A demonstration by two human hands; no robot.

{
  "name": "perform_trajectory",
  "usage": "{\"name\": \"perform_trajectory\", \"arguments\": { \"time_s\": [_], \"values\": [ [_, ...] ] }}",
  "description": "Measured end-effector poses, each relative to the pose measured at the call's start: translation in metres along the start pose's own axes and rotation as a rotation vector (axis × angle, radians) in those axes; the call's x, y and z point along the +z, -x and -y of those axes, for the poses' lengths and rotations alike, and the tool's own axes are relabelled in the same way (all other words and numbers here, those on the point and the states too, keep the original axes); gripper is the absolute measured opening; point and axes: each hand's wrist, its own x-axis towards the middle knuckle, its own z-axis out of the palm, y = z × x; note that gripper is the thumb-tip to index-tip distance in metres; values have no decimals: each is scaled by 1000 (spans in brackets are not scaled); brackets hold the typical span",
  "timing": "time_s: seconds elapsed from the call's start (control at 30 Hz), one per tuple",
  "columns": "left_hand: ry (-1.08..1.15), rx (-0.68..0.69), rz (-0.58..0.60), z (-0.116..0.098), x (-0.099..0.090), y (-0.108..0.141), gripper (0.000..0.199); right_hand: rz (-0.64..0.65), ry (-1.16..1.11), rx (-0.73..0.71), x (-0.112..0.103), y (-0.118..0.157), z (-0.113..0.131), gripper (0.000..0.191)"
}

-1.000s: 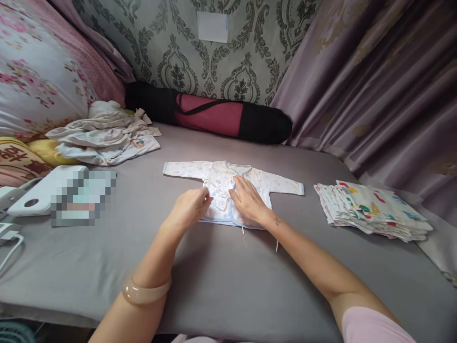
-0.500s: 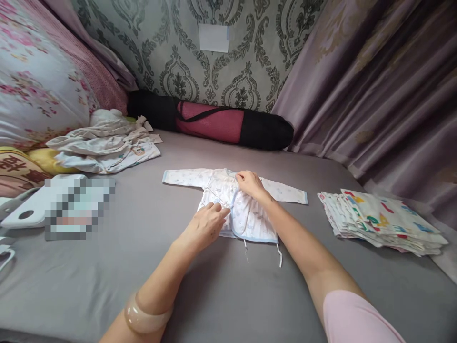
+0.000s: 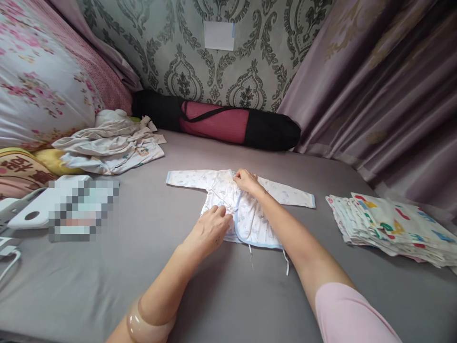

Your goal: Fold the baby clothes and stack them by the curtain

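Currently, the small white cloth jacket with pale-blue trim [image 3: 250,221] lies beneath both hands. Right hand [image 3: 249,182]: thumb and fingertips closed on the neckline edge. Left hand [image 3: 210,229]: fingers curled over the lower front; whether they grip fabric cannot be told from where I stand. Support surface: smooth grey sheet [image 3: 107,286], bordered by grey damask-patterned wallpaper [image 3: 183,78] behind and a draped purple curtain [image 3: 357,85] at right. Orientation: collar toward the wallpaper, hem toward the sheet's near edge. Long axis: cuff to cuff, left to right, the right cuff slightly nearer.
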Motion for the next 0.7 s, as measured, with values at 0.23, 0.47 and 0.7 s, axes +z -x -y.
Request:
{"name": "perform_trajectory", "arguments": {
  "time_s": [0.23, 0.47, 0.7],
  "values": [
    [11, 13, -34, 3, 10, -1, 27, -206, 150, -231, 9, 17, 5, 35],
    [20, 10, -41, 4, 10, -1, 25, 67, 74, -408, 29, 18, 19, 65],
    [27, 12, -30, 3, 9, -1, 26, 98, -84, -387, 28, 18, 16, 66]
  ]
}}
